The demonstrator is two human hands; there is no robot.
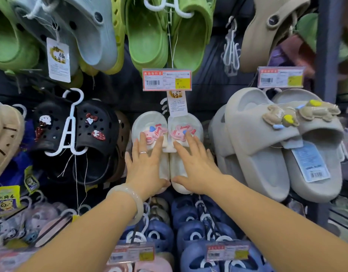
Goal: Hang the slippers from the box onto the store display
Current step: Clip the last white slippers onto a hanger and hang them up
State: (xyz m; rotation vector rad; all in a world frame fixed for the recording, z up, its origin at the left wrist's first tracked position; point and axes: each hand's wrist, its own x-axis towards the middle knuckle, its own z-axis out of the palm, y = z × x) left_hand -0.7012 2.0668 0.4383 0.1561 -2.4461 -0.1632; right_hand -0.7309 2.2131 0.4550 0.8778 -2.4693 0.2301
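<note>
Pressing flat, left hand (147, 163) and right hand (196, 163) rest with fingers straight and spread on white slippers (167, 122), one hand per slipper. Pair hangs mid-display under price tag (167, 79), between black clogs (94, 134) and grey slides (267, 146).

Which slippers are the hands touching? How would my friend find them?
Find the price tag at the middle of the wall. Just below hang the white slippers, between black clogs and big grey slides. Only they have pink animal patches, with both hands laid flat on them.
</note>
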